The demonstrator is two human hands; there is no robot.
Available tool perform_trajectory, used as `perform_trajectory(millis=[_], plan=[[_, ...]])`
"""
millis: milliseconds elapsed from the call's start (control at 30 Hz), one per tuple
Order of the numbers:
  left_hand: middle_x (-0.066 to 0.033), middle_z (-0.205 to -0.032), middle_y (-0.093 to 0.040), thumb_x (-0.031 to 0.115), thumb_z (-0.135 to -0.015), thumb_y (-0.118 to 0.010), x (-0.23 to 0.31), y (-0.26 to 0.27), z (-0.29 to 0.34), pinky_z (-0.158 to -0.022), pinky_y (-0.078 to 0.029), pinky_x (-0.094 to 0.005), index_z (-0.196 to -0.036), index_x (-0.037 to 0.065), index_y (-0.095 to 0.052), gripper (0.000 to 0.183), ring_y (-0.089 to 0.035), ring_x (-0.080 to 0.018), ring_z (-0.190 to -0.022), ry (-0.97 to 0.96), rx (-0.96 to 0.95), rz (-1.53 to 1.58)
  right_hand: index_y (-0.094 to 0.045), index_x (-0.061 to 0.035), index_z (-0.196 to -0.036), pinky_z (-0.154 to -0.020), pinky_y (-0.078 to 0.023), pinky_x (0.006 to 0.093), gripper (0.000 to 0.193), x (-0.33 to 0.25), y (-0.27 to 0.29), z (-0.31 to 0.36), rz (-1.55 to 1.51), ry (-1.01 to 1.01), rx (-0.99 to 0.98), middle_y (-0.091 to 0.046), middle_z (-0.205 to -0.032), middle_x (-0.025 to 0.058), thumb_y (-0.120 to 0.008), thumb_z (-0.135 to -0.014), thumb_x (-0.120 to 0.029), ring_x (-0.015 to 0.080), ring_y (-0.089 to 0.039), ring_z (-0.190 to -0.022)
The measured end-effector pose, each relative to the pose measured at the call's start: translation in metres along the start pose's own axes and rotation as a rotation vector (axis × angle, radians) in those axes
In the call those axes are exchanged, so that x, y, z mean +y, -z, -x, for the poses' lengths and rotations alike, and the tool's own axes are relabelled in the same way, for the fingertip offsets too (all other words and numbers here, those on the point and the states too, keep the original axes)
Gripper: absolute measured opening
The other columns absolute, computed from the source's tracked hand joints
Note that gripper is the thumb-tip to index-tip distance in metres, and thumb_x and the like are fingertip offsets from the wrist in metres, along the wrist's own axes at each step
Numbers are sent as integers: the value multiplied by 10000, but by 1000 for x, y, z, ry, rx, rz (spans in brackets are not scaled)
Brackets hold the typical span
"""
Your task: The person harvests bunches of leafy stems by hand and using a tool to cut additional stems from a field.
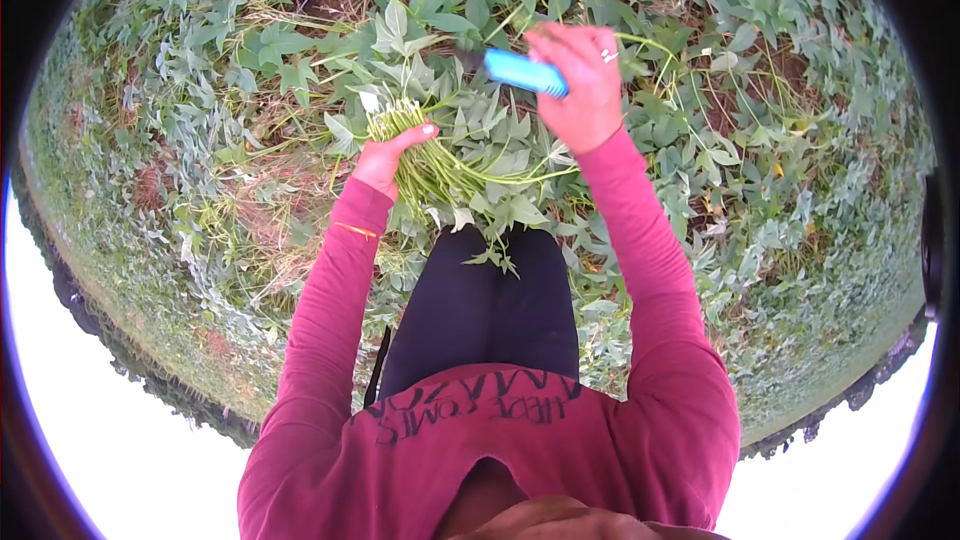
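A thick bundle of green vine cuttings is gripped in my left hand, its pale cut ends level at the top and its leaves spreading toward my knees. My left thumb lies across the stems; the other fingers are hidden behind them. Up and to the right, my right hand is closed on a blue-handled tool, blurred by motion. The far end of that tool is too smeared to make out. Green stems show close by my right fingers, and I cannot tell whether they are held too.
Low leafy vines cover the ground all around, with dry brown stalks among them on the left. My legs in dark trousers are just below the bundle. A dark line of trees edges the field.
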State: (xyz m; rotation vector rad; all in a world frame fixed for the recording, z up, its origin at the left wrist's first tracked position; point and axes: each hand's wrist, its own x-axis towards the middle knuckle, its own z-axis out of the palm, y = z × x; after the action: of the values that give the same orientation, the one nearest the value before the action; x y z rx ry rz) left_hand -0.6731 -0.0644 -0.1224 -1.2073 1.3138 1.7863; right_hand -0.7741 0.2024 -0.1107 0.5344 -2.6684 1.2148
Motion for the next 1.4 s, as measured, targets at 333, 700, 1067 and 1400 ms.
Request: perform_trajectory(millis=[333, 700, 1067, 1400], plan=[[-83, -874, -707, 386, -623, -919, -79, -149, 23, -679, -521, -300, -925, -39, -715, 559, -636, -156, -742, 145, -454, -786, -676, -25, -1045, -861, -490, 394, 309, -155, 89, 159, -373, -303, -213, -630, -1137, 98, -697, -739, 11, 294, -568, -996], [-74, -1065, -707, 166, -646, -895, -154, -130, 76, -1013, -415, -309, -1149, -11, -654, 585, -644, -164, -1010, -12, -237, -675, -708, -36, -941, -806, -526, 473, 581, 28, 207, 253, 468, -1123, -458, -700, -953, 220, -575, -880, -598, 388, -682, -916], [-66, -1041, -713, 135, -631, -914, -187, -138, 157, -903, -495, -308, -1112, -2, -680, 552, -661, -146, -924, -99, -224, -469, -610, -27, -1111, -641, -550, 345, 247, -39, 130, 275, -1139, -1478, 447, -687, -937, 128, -654, -931, -189, 224, -695, -770], [-53, -1066, -701, 121, -750, -839, -149, -113, 170, -896, -508, -306, -1138, 47, -664, 432, -645, -146, -986, -190, -250, 114, -695, -65, -1163, -690, -507, 278, 371, -112, 220, 138, 273, -201, 163, -670, -917, 67, -643, -819, 61, 176, -639, -767]])
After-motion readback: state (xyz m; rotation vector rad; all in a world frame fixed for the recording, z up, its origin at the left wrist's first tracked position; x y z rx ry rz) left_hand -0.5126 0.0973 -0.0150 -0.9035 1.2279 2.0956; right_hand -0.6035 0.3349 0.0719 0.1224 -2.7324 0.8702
